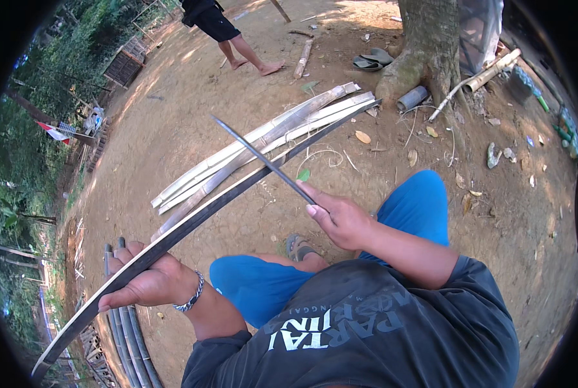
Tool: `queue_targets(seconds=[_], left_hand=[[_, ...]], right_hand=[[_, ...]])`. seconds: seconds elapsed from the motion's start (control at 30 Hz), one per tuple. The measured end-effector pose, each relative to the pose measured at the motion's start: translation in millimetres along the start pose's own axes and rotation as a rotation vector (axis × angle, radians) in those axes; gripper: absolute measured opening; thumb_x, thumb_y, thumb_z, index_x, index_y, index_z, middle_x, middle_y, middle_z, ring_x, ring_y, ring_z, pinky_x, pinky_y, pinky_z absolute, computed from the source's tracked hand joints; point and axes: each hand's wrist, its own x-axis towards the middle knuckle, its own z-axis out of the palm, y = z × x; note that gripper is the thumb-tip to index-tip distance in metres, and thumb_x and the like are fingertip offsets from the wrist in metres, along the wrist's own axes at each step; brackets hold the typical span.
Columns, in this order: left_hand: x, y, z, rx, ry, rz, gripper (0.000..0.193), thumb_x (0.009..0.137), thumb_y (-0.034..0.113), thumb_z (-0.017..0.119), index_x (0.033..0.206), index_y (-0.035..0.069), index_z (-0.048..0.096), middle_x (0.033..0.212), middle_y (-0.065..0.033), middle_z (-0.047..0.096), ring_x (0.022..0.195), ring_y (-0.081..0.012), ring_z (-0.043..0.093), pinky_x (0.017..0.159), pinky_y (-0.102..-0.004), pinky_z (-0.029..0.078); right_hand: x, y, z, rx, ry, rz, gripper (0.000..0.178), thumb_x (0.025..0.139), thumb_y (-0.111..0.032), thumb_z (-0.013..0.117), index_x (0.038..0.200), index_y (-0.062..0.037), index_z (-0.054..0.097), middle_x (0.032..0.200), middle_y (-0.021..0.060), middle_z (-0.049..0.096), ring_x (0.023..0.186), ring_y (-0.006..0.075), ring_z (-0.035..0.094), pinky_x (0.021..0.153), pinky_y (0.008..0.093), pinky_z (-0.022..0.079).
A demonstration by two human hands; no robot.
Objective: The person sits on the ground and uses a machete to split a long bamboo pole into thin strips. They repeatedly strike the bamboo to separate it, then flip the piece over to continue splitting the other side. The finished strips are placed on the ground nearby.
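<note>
A long split bamboo strip [206,217], dark on its face and pale along the edge, slants from the lower left to the upper middle. My left hand [148,279], with a chain bracelet at the wrist, is wrapped round its lower part. In my right hand [344,221] is a long, thin, dark blade like a machete [258,154], seen nearly edge-on. It crosses the strip in this view; whether the two touch I cannot tell. My right fingers hide its handle.
Split bamboo pieces [276,134] lie on the ground beyond the strip. Dark poles [128,343] lie at lower left. A barefoot person [240,48] stands ahead. A tree trunk [429,39], a cut bamboo tube [412,98] and sandals [372,60] are at upper right.
</note>
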Motion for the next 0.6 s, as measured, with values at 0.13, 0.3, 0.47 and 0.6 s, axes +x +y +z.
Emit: queue_targets(seconds=[0.13, 0.3, 0.47, 0.6], left_hand=[[-1.6, 2.6, -3.2, -0.044, 0.038, -0.019, 0.071, 0.08, 0.081, 0.046, 0.064, 0.019, 0.016, 0.057, 0.005, 0.012, 0.049, -0.0085, 0.013, 0.044, -0.0268, 0.011], [-4.5, 5.0, -3.4, -0.05, -0.048, 0.035, 0.07, 0.082, 0.077, 0.048, 0.063, 0.019, 0.015, 0.057, 0.0046, 0.013, 0.049, -0.0088, 0.013, 0.044, -0.027, 0.012], [-7.6, 4.5, -1.1, -0.063, -0.009, 0.035, 0.07, 0.082, 0.075, 0.05, 0.064, 0.018, 0.015, 0.059, 0.0045, 0.013, 0.049, -0.0087, 0.014, 0.044, -0.027, 0.012], [-5.0, 5.5, -3.4, -0.058, -0.035, 0.041, 0.069, 0.082, 0.075, 0.05, 0.064, 0.018, 0.015, 0.059, 0.0044, 0.014, 0.05, -0.0087, 0.014, 0.044, -0.0268, 0.012]], right_hand=[[4.8, -17.8, -8.2, -0.064, -0.029, 0.01, 0.052, 0.099, -0.029, 0.045, 0.148, -0.0145, 0.033, 0.085, 0.0208, 0.064, 0.081, 0.0399, 0.064, 0.075, 0.0476, 0.05], [1.5, -54.6, -4.8, -0.105, -0.176, -0.111, 0.052, 0.098, -0.03, 0.045, 0.147, -0.0147, 0.034, 0.089, 0.0216, 0.065, 0.083, 0.0403, 0.064, 0.076, 0.0464, 0.051], [5.9, 4.4, -20.4, -0.085, 0.007, 0.128, 0.053, 0.098, -0.031, 0.048, 0.147, -0.0166, 0.034, 0.088, 0.0208, 0.065, 0.084, 0.0399, 0.064, 0.075, 0.0467, 0.051], [-0.7, -32.4, -7.6, -0.17, -0.158, -0.152, 0.051, 0.098, -0.028, 0.046, 0.147, -0.0156, 0.035, 0.092, 0.0224, 0.066, 0.086, 0.0411, 0.064, 0.076, 0.0451, 0.051]])
